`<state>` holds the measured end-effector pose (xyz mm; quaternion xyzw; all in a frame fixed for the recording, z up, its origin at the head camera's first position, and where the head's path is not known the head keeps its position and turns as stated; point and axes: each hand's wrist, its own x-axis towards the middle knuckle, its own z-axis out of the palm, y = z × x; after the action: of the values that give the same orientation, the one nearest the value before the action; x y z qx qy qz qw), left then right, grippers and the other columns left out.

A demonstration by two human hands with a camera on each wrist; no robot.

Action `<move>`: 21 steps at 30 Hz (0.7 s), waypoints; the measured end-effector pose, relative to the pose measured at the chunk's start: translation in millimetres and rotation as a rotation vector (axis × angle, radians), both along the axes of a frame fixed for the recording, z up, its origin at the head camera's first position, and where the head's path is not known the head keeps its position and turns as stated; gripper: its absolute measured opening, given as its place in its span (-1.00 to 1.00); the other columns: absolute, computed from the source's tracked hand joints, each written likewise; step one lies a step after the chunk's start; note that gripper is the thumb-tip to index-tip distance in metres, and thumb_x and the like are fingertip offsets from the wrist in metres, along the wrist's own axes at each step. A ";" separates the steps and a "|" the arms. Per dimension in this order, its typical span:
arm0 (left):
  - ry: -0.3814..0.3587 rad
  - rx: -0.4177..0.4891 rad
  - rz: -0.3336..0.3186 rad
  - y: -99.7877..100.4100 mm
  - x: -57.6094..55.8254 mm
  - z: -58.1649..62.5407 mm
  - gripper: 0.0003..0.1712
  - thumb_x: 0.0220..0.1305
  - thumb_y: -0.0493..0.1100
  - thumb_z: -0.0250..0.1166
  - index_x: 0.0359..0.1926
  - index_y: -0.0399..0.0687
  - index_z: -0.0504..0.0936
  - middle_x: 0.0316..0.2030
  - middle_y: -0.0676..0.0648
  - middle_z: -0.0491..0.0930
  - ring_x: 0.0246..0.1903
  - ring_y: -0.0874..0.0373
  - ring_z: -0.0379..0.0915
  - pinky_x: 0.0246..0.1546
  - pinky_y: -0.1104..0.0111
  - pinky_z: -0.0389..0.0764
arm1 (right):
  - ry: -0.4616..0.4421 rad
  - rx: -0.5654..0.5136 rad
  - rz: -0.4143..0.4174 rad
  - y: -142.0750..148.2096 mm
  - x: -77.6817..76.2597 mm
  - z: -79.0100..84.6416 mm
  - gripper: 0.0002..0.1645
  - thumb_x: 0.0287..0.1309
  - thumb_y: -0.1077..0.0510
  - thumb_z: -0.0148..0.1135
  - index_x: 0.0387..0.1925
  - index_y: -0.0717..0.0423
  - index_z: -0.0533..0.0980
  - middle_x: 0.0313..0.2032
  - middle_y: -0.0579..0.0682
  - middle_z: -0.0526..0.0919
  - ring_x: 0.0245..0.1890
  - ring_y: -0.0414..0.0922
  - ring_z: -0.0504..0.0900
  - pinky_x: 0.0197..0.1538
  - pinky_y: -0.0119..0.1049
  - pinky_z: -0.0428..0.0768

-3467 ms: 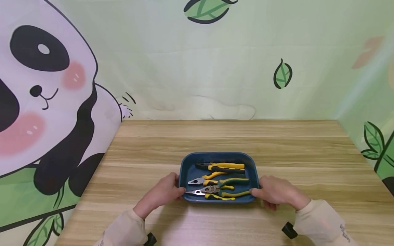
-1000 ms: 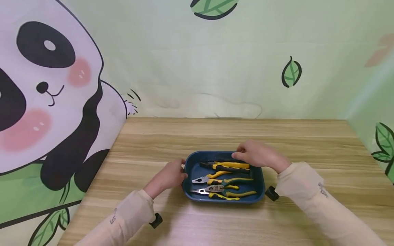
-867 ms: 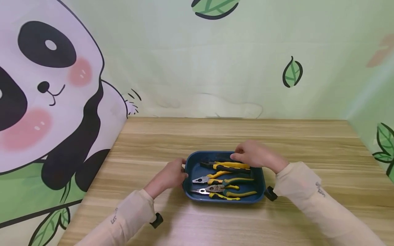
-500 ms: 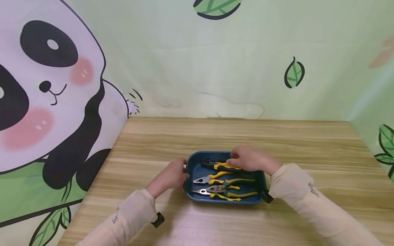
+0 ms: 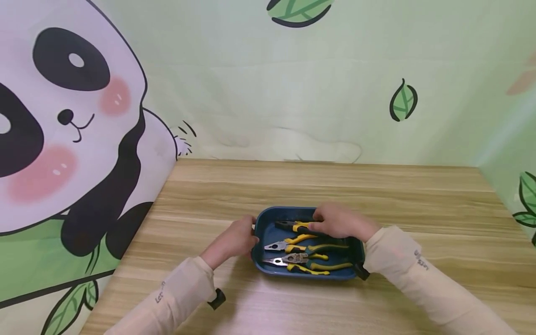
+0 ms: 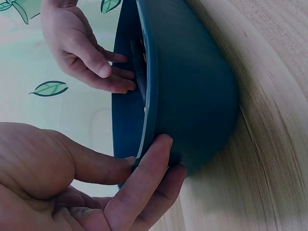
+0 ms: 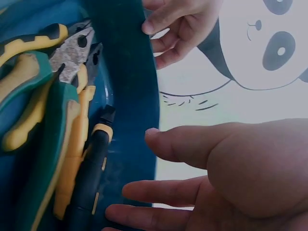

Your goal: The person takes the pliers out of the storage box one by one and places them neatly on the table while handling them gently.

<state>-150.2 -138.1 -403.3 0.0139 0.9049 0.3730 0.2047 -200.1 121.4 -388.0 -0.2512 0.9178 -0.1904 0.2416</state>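
A dark blue plastic bin (image 6: 197, 91) sits on the table with several pliers inside. My left hand (image 5: 235, 239) pinches its left rim between thumb and fingers. Over the back right of the bin is my right hand (image 5: 345, 222), covering the handles of the black-and-yellow pliers (image 5: 286, 225). The right wrist view shows its fingers (image 7: 163, 192) apart beside those black-handled pliers (image 7: 91, 168), with nothing between them and the thumb. Toward the front lie silver pliers (image 5: 275, 246) with yellow handles, green-handled pliers (image 5: 332, 266) and long-nose pliers (image 5: 274, 261).
The wood-grain table (image 5: 234, 181) surrounds the bin. Behind it hangs a pale green backdrop (image 5: 234, 79) with a printed panda (image 5: 125, 186) at the left and leaves. A black wrist-worn piece (image 5: 361, 271) under the right sleeve overlaps the bin's right end.
My right hand has left the bin's right end for its back edge, then moved left and down over the black-and-yellow pliers' handles. My left hand stays at the left rim.
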 end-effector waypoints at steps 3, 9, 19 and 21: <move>0.000 0.004 -0.007 -1.0 0.1 -0.3 -0.52 0.36 -0.51 0.21 0.27 -0.53 0.36 -0.28 -0.24 0.59 -0.53 0.02 0.66 -0.50 0.23 0.83 | -0.015 0.007 0.000 -2.0 1.7 -2.7 -0.62 0.48 0.02 0.21 -0.01 0.28 0.66 -0.32 0.00 0.68 -0.40 -0.11 0.57 -0.30 -0.24 0.66; 0.001 0.025 -0.009 -2.1 0.1 -1.0 -0.54 0.36 -0.51 0.20 0.25 -0.52 0.37 -0.30 -0.24 0.59 -0.53 0.02 0.65 -0.49 0.21 0.83 | -0.040 0.093 0.009 -4.6 5.9 -9.1 -0.49 0.47 -0.01 0.23 0.21 0.29 0.58 0.00 0.12 0.70 -0.12 -0.01 0.65 0.10 -0.02 0.72; -0.007 0.039 -0.002 -3.5 -0.8 -2.5 -0.54 0.36 -0.51 0.21 0.24 -0.49 0.36 -0.26 -0.25 0.58 -0.50 0.02 0.64 -0.48 0.19 0.83 | 0.049 0.159 0.102 -8.9 5.1 -13.9 -0.51 0.44 0.13 0.25 0.24 0.39 0.52 0.12 0.26 0.64 0.13 0.16 0.62 0.28 0.10 0.63; -0.001 0.043 -0.001 -3.9 -1.0 -3.0 -0.54 0.35 -0.52 0.22 0.23 -0.48 0.37 -0.27 -0.25 0.59 -0.51 0.02 0.64 -0.49 0.19 0.83 | 0.064 0.177 0.107 -10.4 4.9 -15.2 -0.53 0.44 0.18 0.24 0.24 0.40 0.51 0.10 0.27 0.63 0.10 0.16 0.62 0.26 0.08 0.64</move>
<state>-151.2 -142.0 -406.3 0.0184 0.8966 0.3921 0.2050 -195.2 111.0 -403.2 -0.2835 0.9235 -0.0875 0.2433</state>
